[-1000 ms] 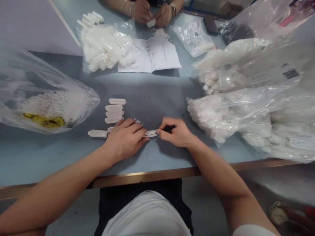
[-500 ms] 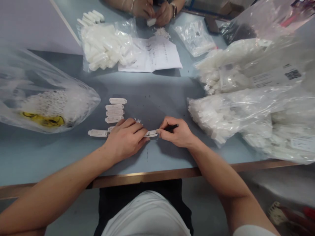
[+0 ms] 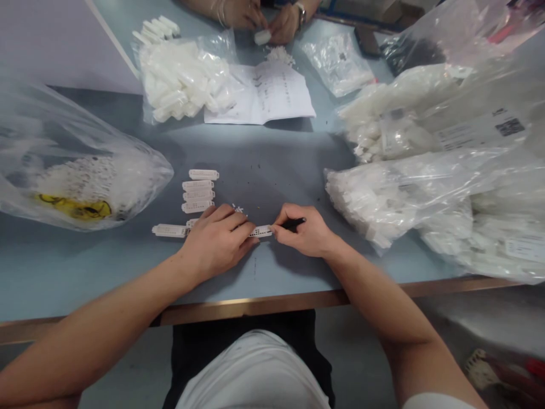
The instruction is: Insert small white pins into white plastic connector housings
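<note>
My left hand (image 3: 217,241) lies palm down on a long white plastic strip (image 3: 260,231) on the grey table (image 3: 264,165), fingers pressed together over it. Only the strip's ends show beside the hand, one at the left (image 3: 169,230). My right hand (image 3: 304,232) is closed in a pinch on a thin black tool (image 3: 293,224) whose tip meets the strip's right end. Several short white strips (image 3: 198,190) lie in a stack just beyond my left hand. A few tiny white bits (image 3: 238,209) sit near my left fingertips.
Clear bags of white plastic parts stand at the left (image 3: 80,170), back left (image 3: 185,79) and all along the right (image 3: 430,170). A printed sheet (image 3: 264,94) lies at the back. Another person's hands (image 3: 264,20) work across the table. The table's wooden edge (image 3: 255,307) runs in front.
My hands stay in place on the strip. The black tool's handle has tilted slightly in my right hand. The other person's hands shift a little.
</note>
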